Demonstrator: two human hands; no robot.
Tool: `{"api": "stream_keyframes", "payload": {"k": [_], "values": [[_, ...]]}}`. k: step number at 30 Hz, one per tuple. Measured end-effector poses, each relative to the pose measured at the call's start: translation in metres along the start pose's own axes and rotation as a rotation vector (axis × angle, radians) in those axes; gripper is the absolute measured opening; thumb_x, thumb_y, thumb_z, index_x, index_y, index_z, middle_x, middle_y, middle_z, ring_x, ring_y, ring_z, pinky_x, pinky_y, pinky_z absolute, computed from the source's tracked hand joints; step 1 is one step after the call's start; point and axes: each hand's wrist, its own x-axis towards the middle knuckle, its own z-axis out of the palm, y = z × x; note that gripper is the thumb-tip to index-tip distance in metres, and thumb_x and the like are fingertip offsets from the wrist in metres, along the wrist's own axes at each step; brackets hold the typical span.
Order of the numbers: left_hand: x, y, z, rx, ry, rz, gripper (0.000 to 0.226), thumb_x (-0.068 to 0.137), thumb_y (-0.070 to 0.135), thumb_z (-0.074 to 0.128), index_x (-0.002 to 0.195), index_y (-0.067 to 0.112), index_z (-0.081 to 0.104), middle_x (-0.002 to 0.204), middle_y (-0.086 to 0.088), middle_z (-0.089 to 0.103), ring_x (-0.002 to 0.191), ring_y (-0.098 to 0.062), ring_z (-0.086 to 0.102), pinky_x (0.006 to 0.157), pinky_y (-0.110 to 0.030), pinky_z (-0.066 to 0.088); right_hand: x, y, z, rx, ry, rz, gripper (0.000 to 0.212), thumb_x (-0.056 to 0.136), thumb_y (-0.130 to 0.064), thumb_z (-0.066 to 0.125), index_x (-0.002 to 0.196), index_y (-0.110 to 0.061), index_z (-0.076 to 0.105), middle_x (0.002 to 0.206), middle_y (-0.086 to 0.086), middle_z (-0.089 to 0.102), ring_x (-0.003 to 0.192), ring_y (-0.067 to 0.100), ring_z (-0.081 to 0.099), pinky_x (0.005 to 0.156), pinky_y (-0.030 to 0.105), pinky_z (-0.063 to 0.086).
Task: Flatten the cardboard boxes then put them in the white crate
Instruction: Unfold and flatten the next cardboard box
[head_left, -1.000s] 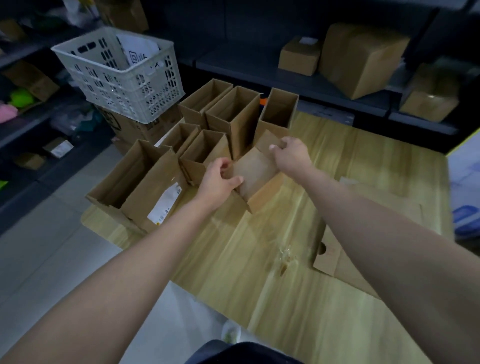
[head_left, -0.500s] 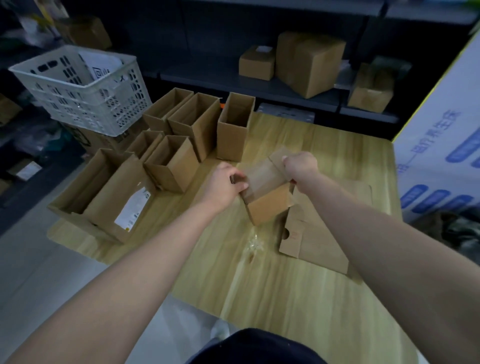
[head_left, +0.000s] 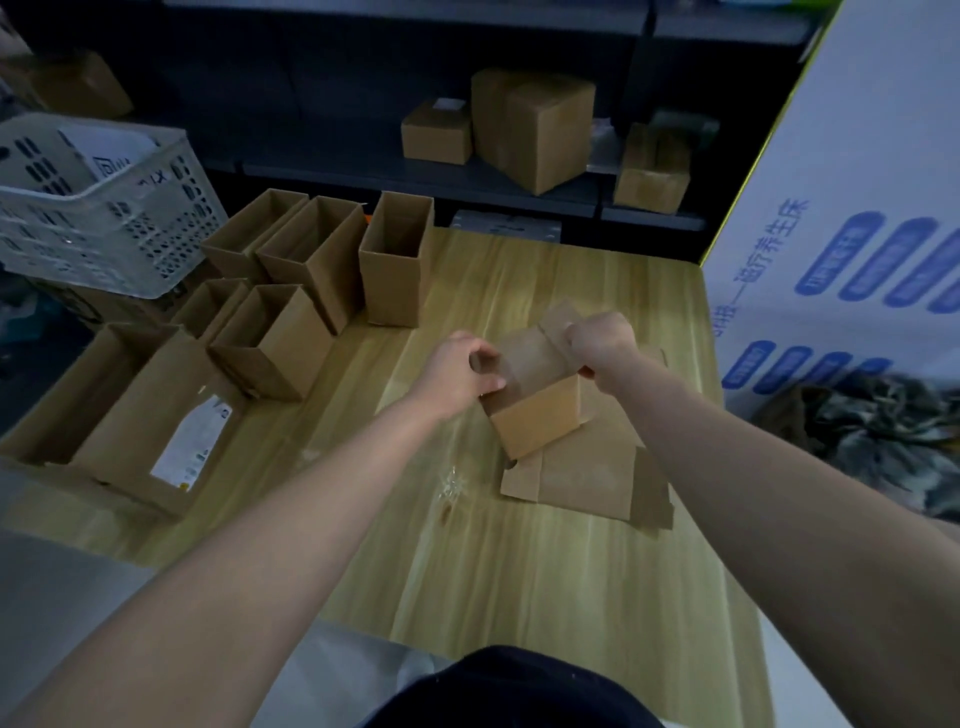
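A small brown cardboard box (head_left: 540, 421) is held between both hands above the wooden table (head_left: 519, 561). My left hand (head_left: 457, 371) grips its left top edge. My right hand (head_left: 602, 343) pinches a top flap on the right. Under the box lies a flattened cardboard piece (head_left: 592, 473). Several open upright boxes (head_left: 395, 265) stand at the table's far left. A larger open box with a white label (head_left: 156, 421) lies at the left edge. The white crate (head_left: 98, 218) sits beyond the table's left corner, with paper inside.
Dark shelves at the back carry closed cardboard boxes (head_left: 535, 130). A big white carton with blue print (head_left: 852, 249) stands against the table's right side. A crumpled dark cloth (head_left: 883, 436) lies to its lower right. Grey floor shows at the lower left.
Both hands have carried the small box away from the group of open boxes, rightward and nearer, over the flattened cardboard. The view has swung to the right.
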Motion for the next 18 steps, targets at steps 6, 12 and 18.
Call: {"api": "stream_keyframes", "payload": {"k": [6,12,18], "values": [[-0.005,-0.009,0.025,0.016,-0.072,-0.011,0.049,0.074,0.01,0.077,0.12,0.006,0.062,0.121,-0.007,0.054,0.111,-0.021,0.052,0.085,-0.013,0.03,-0.008,0.028,-0.01,-0.661,-0.009,-0.085,0.033,0.092,-0.009,0.055,0.125,-0.012,0.052,0.086,-0.002,0.055,0.094,0.019,0.058,0.051,0.023,0.036],[0.0,-0.011,0.036,0.002,-0.047,0.002,0.041,0.074,0.007,0.076,0.114,0.002,0.066,0.121,-0.011,0.055,0.111,-0.025,0.053,0.097,-0.025,0.036,0.001,0.042,-0.006,-0.754,-0.126,-0.191,0.096,0.081,-0.027,0.074,0.15,-0.026,0.008,0.157,0.007,0.005,0.143,0.039,0.008,0.111,0.055,0.021],[0.003,-0.02,0.036,-0.025,-0.037,-0.01,0.038,0.073,0.009,0.077,0.11,0.004,0.068,0.104,0.0,0.053,0.099,-0.018,0.054,0.084,-0.017,0.033,0.007,0.046,-0.009,-1.308,-0.232,-0.361,0.117,0.069,-0.049,0.078,0.151,-0.033,-0.005,0.158,0.002,-0.019,0.141,0.038,-0.024,0.111,0.062,-0.003]]}}
